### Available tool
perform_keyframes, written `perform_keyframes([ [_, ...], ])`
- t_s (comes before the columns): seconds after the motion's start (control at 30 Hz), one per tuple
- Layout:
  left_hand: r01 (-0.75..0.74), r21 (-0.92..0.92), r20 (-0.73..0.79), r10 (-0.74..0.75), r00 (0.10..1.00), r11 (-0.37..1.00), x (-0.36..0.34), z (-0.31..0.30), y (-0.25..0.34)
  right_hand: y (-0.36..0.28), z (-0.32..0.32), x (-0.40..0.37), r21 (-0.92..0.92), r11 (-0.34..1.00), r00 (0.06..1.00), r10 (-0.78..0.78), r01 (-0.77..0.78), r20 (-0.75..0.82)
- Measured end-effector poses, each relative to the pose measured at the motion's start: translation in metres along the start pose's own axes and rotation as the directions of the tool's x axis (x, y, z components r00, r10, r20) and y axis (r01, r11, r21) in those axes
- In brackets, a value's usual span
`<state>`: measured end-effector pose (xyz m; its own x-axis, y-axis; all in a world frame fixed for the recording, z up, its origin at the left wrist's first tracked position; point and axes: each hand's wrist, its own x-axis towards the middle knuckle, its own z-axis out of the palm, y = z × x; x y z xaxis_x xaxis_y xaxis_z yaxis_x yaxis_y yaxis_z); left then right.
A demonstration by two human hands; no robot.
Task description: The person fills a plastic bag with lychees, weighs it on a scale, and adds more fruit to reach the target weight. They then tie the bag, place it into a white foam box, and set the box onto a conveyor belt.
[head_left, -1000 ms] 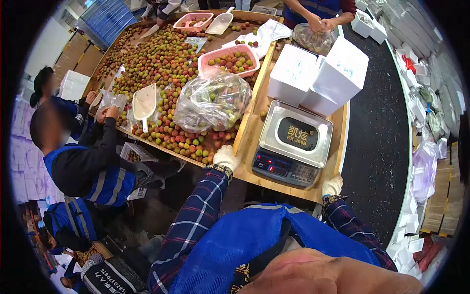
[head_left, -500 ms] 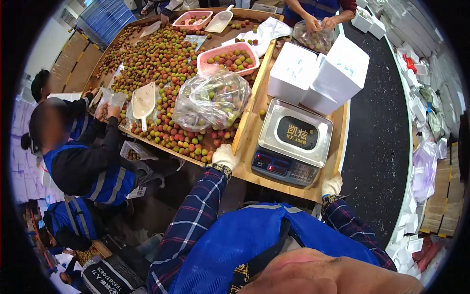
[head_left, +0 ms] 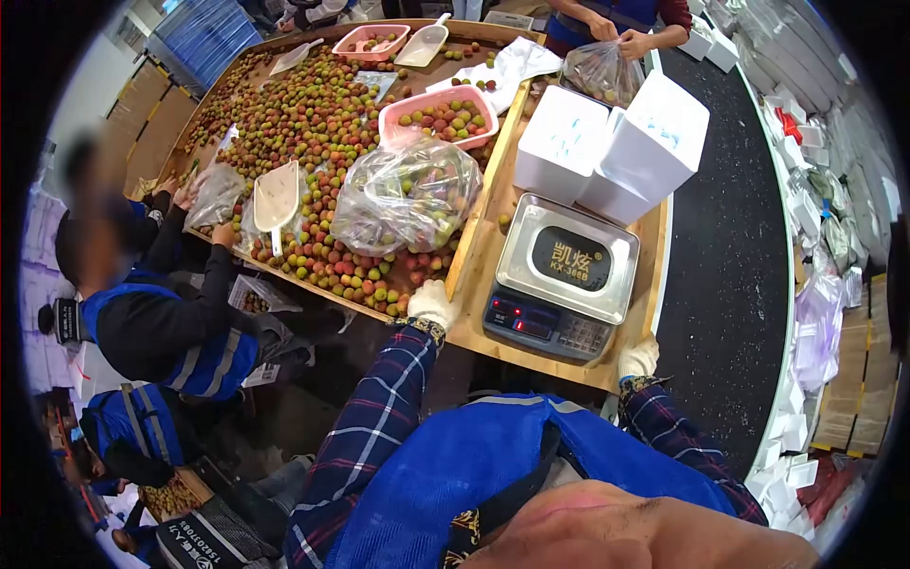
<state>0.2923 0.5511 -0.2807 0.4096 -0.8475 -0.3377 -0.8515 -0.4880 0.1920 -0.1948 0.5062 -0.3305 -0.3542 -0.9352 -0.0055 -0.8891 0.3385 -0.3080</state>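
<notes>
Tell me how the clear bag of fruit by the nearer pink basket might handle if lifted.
The clear bag looks floppy, since its film is creased and bunched. It may be heavy, as plenty of fruit shows inside. Being round, those pieces will probably shift.

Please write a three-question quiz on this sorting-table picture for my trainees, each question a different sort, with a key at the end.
1. True or false: the camera wearer's left hand is gloved in dark blue.

2. Multiple choice: across the picture, where does the weighing scale sit?
A) To the left of both the left hand and the right hand
B) Between the two
C) To the right of both

3. Fill in the blank: the pink tray closer to the weighing scale holds round, reddish and greenish ____.

Key:
1. False; the glove is white.
2. B
3. fruits
</notes>
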Motion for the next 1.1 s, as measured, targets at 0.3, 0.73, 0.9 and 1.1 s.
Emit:
perform_keyframes([
  [0.3,0.009,-0.012,0.013,-0.008,1.0,1.0,0.003,0.005,-0.003,0.0,-0.003,-0.001,0.047,0.998,0.999,-0.042,0.041,0.01],
  [0.73,-0.016,-0.021,-0.043,0.015,0.999,1.0,0.0,0.005,-0.002,0.008,0.001,-0.002,0.063,0.997,0.997,-0.048,0.044,0.062],
  [0.9,-0.022,-0.014,-0.05,0.022,0.999,1.0,0.007,0.017,-0.008,-0.002,-0.012,0.0,0.138,0.988,0.997,-0.073,0.068,0.031],
  [1.1,0.013,-0.369,-0.005,-0.016,1.0,0.929,0.007,0.005,-0.017,-0.003,-0.02,-0.006,0.041,0.992,0.99,-0.113,0.117,-0.088],
])
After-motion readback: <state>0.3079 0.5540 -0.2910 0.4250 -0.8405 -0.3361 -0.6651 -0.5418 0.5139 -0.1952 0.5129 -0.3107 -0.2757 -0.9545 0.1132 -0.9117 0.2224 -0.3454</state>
